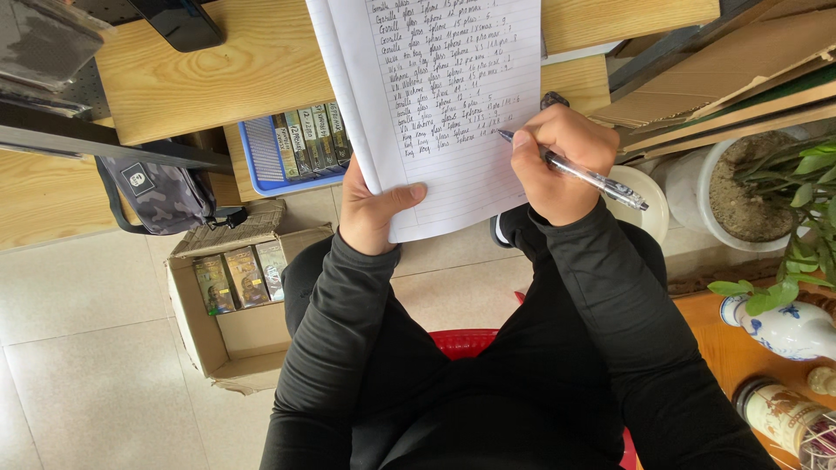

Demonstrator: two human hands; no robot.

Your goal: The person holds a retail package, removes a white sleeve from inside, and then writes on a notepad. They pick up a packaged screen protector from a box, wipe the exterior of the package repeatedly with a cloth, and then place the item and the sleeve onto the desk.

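Observation:
My left hand (373, 209) grips the lower left corner of a lined notebook (435, 96), thumb on top of the page. The page carries many handwritten lines. My right hand (562, 161) holds a clear ballpoint pen (579, 172) with its tip touching the paper at the right end of the lowest written line. Both arms wear black sleeves, and I sit on a red stool (466, 341).
An open cardboard box (233, 344) with small packaged items stands on the tiled floor at left. A blue basket (258, 161) with more packages sits under a wooden table (218, 70). A camouflage bag (161, 196) hangs at left. Potted plant (758, 187) and ceramic jars (784, 326) stand at right.

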